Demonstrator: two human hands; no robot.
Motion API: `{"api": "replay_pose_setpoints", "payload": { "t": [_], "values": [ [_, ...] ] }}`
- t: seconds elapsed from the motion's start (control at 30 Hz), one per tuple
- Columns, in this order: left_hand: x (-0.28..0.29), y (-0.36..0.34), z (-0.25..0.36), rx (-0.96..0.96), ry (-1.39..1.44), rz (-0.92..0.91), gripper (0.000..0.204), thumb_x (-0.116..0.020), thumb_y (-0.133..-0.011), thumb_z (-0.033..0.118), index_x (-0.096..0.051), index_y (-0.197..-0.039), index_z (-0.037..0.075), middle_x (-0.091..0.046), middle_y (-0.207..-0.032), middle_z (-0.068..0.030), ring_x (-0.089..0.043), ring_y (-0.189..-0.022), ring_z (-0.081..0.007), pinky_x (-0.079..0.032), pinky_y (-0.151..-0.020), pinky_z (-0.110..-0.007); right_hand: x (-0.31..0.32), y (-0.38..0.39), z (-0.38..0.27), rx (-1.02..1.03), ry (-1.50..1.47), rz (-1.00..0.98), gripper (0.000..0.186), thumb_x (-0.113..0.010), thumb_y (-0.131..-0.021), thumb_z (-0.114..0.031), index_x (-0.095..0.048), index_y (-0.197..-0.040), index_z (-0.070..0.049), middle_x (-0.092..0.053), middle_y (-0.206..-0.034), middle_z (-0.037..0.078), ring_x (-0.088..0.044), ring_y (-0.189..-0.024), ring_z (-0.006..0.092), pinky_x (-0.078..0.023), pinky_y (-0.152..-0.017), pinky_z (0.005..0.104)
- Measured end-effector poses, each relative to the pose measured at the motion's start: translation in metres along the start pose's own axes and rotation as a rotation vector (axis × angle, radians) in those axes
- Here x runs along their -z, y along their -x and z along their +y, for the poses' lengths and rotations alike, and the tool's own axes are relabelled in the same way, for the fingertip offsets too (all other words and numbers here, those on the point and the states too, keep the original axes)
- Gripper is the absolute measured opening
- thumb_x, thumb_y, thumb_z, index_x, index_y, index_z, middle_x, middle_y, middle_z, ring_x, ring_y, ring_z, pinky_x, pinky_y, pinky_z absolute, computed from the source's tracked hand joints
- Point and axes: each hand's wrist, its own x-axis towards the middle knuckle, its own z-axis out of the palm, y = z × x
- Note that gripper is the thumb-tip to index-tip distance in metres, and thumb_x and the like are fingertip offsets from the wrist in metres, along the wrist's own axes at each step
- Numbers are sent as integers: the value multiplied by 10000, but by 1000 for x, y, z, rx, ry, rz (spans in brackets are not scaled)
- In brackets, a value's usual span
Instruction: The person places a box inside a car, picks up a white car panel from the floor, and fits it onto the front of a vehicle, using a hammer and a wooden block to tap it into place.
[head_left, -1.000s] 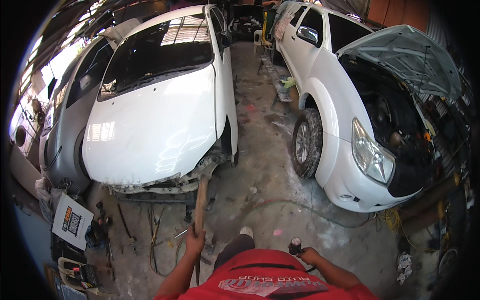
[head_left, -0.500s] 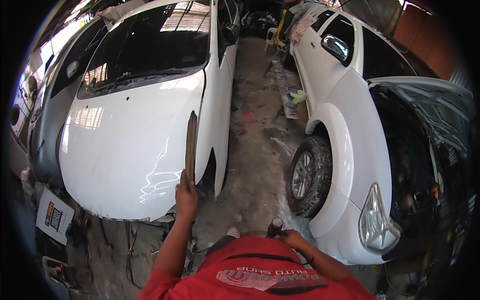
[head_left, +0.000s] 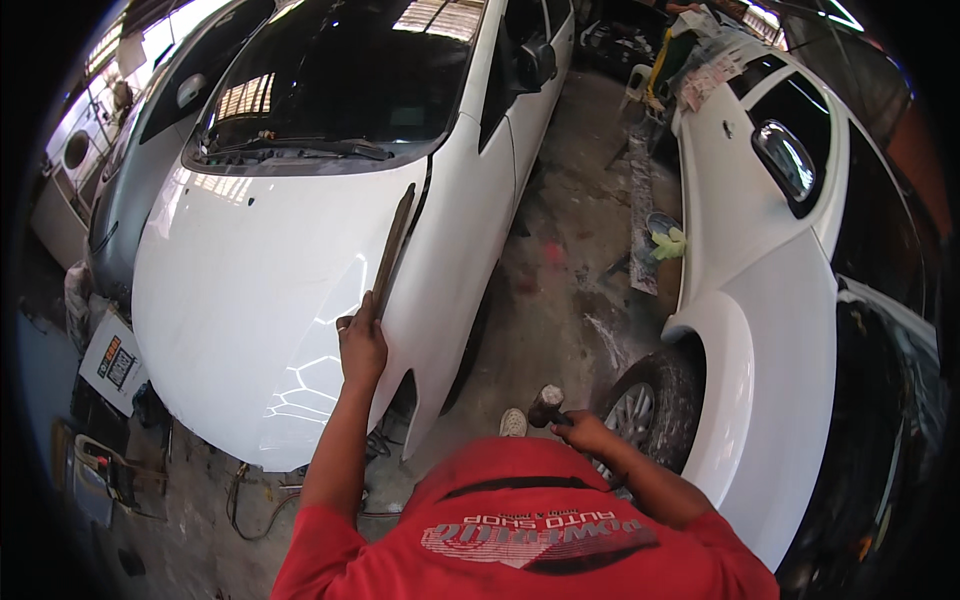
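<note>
My left hand (head_left: 362,352) is closed around the lower end of a long, narrow brown strip (head_left: 393,250) that looks like wood. The strip lies along the right edge of the white car's hood (head_left: 235,300), by the seam with the fender (head_left: 450,290), and its far tip reaches toward the windshield corner. At the right, low in front of my body, my right hand (head_left: 585,432) grips the dark handle of a hammer (head_left: 547,402). Its thick, worn head points up and left, apart from both cars.
A second white vehicle (head_left: 760,330) with a bare front wheel (head_left: 650,405) stands close on my right. Between the cars runs a stained floor aisle (head_left: 560,260) with a plank (head_left: 642,215). A white box (head_left: 113,362) and cables (head_left: 240,500) lie at the left. Another person (head_left: 672,50) is far back.
My view has swung, so both cars sit farther right in it. The strip has tilted in view, still along the hood edge. Both hands keep their grips; the hammer appears higher.
</note>
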Motion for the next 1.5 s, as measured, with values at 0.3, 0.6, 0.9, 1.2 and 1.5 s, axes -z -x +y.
{"api": "replay_pose_setpoints", "payload": {
  "t": [0.3, 0.6, 0.9, 1.2, 1.5],
  "values": [
    [-11, -44, 44, 156, -84, -73, 591, -594, -900, 60, -540, -1487, 24, -700, -1198, -262, -636, -1043, -409, -493, -1020, -465, 144, -103, -99, 123, 192, -22, 430, -740, -920, -376, -719, -1116, 6, -720, -887, 182, -695, -823, 293, -527, -765, 430],
    [23, -82, 26, 649, 991, -203, 572, -631, -972, 133, -513, -1521, 24, -692, -1211, -143, -688, -1001, -218, -563, -860, -347, 172, -143, -224, 253, -113, -94, 331, -727, -951, -287, -704, -1088, 13, -650, -792, 88, -598, -742, 201, -496, -704, 389],
    [38, -99, 34, 751, 1318, -272, 633, -620, -963, 280, -468, -1513, 7, -639, -1079, -86, -662, -872, -196, -558, -749, -334, 180, -175, -249, 307, -145, -245, 148, -688, -970, -201, -649, -940, -61, -554, -722, -24, -499, -613, 83, -389, -537, 280],
    [29, -102, 81, 732, 1280, -52, 757, -681, -950, 278, -375, -1598, 32, -639, -1055, -111, -680, -871, -214, -585, -774, -352, 210, -216, -248, 358, -13, -337, 176, -691, -967, -202, -649, -964, -32, -557, -713, -4, -492, -626, 100, -400, -564, 298],
    [92, -150, 125, 403, 631, 95, 819, -729, -899, 342, -409, -1578, 15, -638, -1342, -183, -654, -1174, -278, -585, -915, -366, 232, -256, -238, 314, -60, -427, 176, -700, -980, -206, -666, -1023, -39, -539, -705, -29, -473, -588, 78, -372, -510, 276]
  ]
}}
